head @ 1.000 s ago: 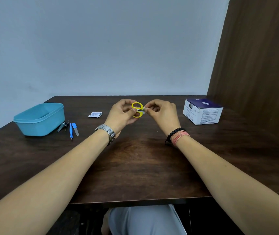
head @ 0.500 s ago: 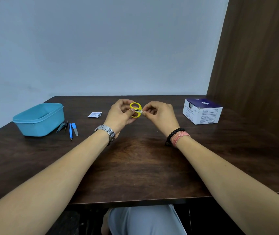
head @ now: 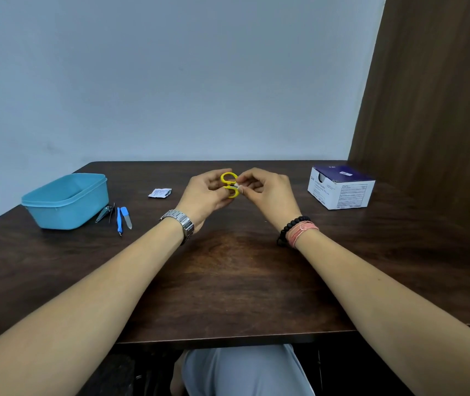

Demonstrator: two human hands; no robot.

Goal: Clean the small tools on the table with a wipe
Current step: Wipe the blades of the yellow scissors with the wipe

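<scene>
Small scissors with yellow handles (head: 229, 184) are held above the middle of the dark wooden table (head: 234, 270). My left hand (head: 206, 195) grips them by the handles. My right hand (head: 268, 192) pinches a small white wipe (head: 239, 186) against the scissors between the two yellow loops. The blades are hidden behind my fingers. Further left on the table lie a metal nail clipper (head: 103, 214), a thin dark tool (head: 113, 212), a blue-handled tool (head: 119, 221) and a small file with a blue grip (head: 126, 217).
A light blue plastic tub (head: 66, 200) stands at the left, next to the loose tools. A torn white wipe sachet (head: 159, 192) lies behind my left hand. A white and dark blue box (head: 341, 187) sits at the back right, near a brown wall panel (head: 433, 110).
My right hand with the wipe has shifted slightly along the scissors, and the yellow handles have turned a little in my left hand. The tools on the table have not moved.
</scene>
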